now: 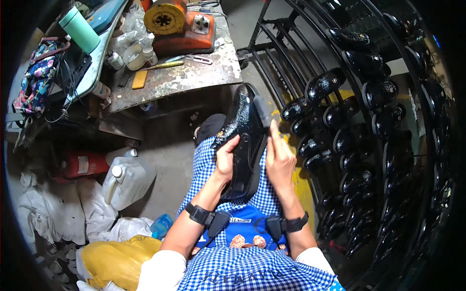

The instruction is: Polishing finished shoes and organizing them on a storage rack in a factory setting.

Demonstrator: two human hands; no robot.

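A glossy black shoe [238, 119] is held over my lap, toe pointing away from me. My left hand [225, 160] is closed round its left side, thumb lying on the upper. Along the shoe's right edge lies a dark grey, bar-shaped block [262, 110], which looks rough. My right hand [280, 157] grips the near end of that block with fingers extended along it. Whether the block is a brush or an abrasive pad I cannot tell. The shoe's heel end rests near my checked apron [204, 169].
Many glossy black shoes [381, 93] fill a black metal rack [272, 63] on the right. Ahead, a worn workbench [208, 72] bears an orange machine [187, 36]. Left are a white jerrycan [128, 179], a yellow sack [119, 259] and a green tumbler [80, 30].
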